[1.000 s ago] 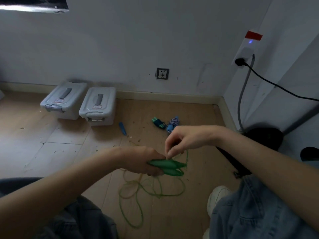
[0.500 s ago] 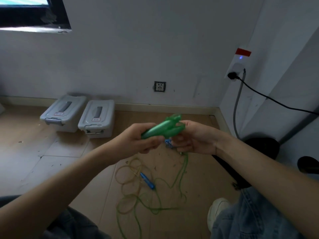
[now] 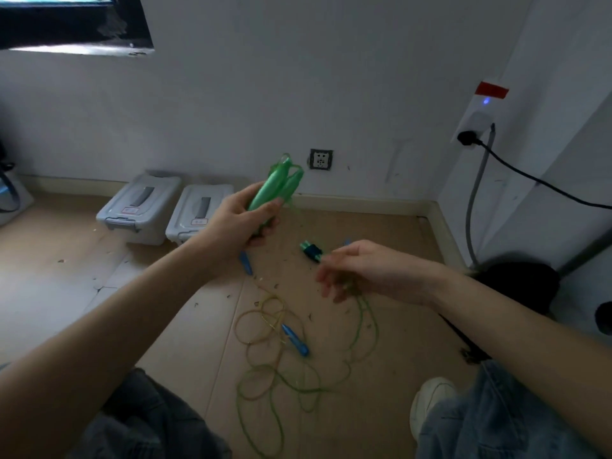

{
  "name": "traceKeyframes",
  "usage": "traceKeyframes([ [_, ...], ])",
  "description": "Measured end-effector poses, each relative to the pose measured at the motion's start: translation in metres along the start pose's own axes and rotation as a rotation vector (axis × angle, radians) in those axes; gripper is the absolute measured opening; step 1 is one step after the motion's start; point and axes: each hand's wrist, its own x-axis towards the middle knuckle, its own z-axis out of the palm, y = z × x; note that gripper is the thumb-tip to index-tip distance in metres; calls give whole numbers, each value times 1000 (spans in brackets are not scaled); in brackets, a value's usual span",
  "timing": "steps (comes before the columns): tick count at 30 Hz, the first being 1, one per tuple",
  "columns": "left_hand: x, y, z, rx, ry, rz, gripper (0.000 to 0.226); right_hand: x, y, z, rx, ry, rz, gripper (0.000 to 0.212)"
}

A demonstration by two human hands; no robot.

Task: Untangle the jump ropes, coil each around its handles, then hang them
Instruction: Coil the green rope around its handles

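Note:
My left hand grips the two green handles together and holds them raised, tips pointing up toward the wall. The green rope trails from them down to loose loops on the floor. It passes through the blurred, curled fingers of my right hand, lower and to the right. A yellow rope with a blue handle lies tangled with the green loops. Just below my left wrist, a second blue handle lies on the floor.
A small coiled green-and-blue bundle lies on the floor near my right hand. Two grey lidded boxes stand by the wall. A wall socket, a power strip with a black cable, my knees and a white shoe frame the space.
My left hand has lifted the green handles higher and tilted them upright. My right hand let go of the handles and dropped down to the right along the green rope.

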Motion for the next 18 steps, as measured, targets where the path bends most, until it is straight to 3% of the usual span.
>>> traceKeyframes([
  [2,-2,3,-1,130,-113,2,24,1,-1,6,-221,94,-13,70],
  [3,-3,4,2,176,-179,4,23,4,-3,8,-198,161,-61,84],
  [4,-5,5,5,204,-241,2,23,7,-5,10,-142,220,-135,83],
  [6,-7,7,10,218,-331,1,24,12,-9,10,-14,273,-285,45],
  [8,-5,9,7,189,-302,-4,23,13,-14,11,58,346,-340,12],
  [11,6,1,-2,206,-53,39,18,10,-16,10,127,265,-226,30],
  [14,22,-16,-19,556,190,98,16,4,-16,7,276,20,-79,34],
  [16,24,-30,-25,866,165,40,22,1,-16,3,393,-47,-45,33],
  [18,17,-44,-18,1091,17,19,30,-1,-18,-2,516,-24,-44,29],
])
